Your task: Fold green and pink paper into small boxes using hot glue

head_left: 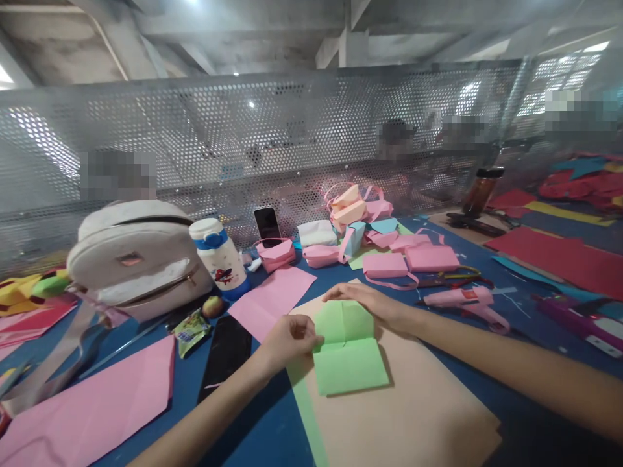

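A folded light-green sheet of paper (348,366) rests on a stack of tan paper (428,402), creased across its middle, its far corners cut at a slant. My left hand (296,334) pinches its left edge near the crease, thumb and fingers closed. Behind the far edge lies my right hand (363,299), fingers stretched out to the left and touching the paper; its thumb is hidden. Beyond the hands sit several small pink paper bags (387,266). A pink sheet (277,298) lies just past my left hand.
At left stand a white backpack (146,259) and a white-and-blue bottle (221,259), near a snack packet (191,332) and a black phone (226,357). A pink glue gun (462,298) and scissors (452,280) lie right. A perforated metal panel (204,143) closes the back.
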`<act>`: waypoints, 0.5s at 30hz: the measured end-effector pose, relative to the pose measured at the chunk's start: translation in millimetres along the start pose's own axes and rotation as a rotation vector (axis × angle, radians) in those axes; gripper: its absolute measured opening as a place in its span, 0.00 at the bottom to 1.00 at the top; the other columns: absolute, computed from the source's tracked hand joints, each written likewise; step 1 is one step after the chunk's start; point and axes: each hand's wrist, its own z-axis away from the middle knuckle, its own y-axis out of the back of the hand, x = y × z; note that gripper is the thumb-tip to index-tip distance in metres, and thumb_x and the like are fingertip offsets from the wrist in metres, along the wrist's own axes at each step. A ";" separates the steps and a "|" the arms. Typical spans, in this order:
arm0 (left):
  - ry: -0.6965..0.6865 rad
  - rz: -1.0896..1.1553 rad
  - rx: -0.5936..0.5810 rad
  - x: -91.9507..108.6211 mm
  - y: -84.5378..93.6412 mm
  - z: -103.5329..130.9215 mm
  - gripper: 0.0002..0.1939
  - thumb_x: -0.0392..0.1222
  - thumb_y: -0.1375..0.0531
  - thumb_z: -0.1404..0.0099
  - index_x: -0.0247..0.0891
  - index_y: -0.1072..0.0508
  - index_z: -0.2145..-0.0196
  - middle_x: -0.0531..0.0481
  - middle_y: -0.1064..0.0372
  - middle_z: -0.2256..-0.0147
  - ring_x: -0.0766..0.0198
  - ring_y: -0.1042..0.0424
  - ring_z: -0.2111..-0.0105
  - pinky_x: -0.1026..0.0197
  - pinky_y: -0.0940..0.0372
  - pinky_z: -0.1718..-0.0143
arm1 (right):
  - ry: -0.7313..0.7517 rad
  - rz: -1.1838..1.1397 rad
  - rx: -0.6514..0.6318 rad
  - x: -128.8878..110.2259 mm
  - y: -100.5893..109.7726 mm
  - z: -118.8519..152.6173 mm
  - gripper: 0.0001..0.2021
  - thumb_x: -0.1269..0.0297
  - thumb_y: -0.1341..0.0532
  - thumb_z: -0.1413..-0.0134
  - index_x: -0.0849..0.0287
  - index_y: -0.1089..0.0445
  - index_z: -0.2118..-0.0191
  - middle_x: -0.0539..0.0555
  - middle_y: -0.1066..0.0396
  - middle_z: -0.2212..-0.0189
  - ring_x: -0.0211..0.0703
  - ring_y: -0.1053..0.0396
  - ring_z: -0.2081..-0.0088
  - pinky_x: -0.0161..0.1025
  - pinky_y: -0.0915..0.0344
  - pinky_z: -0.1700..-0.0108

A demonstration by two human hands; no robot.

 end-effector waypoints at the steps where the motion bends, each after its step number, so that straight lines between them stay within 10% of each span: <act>1: 0.021 0.001 0.000 -2.2 -0.2 3.8 0.22 0.53 0.31 0.50 0.38 0.39 0.80 0.58 0.38 0.83 0.67 0.32 0.80 0.66 0.39 0.76 | -0.049 -0.027 -0.002 3.0 3.0 3.9 0.26 0.41 0.49 0.36 0.59 0.30 0.52 0.58 0.28 0.56 0.47 0.29 0.56 0.42 0.32 0.55; 5: 0.088 -0.004 -0.039 -7.0 -4.3 19.3 0.19 0.52 0.34 0.48 0.40 0.41 0.77 0.57 0.35 0.81 0.61 0.27 0.81 0.63 0.36 0.79 | -0.196 -0.052 -0.124 11.0 6.1 22.0 0.21 0.48 0.34 0.47 0.60 0.29 0.55 0.55 0.27 0.63 0.45 0.28 0.62 0.37 0.32 0.63; 11: 0.025 -0.250 0.055 0.8 -9.8 24.4 0.13 0.39 0.35 0.50 0.40 0.39 0.76 0.62 0.44 0.81 0.68 0.38 0.80 0.67 0.48 0.78 | -0.167 0.284 -0.129 8.6 -7.0 28.6 0.00 0.71 0.37 0.49 0.62 0.29 0.69 0.46 0.36 0.74 0.37 0.38 0.71 0.31 0.44 0.72; 15: -0.028 -0.458 0.090 -1.4 -8.6 17.7 0.10 0.40 0.36 0.47 0.38 0.34 0.79 0.59 0.40 0.81 0.66 0.40 0.78 0.65 0.49 0.76 | -0.129 0.505 -0.118 13.5 -8.5 19.9 0.09 0.72 0.35 0.50 0.60 0.35 0.76 0.44 0.43 0.77 0.35 0.45 0.74 0.32 0.50 0.74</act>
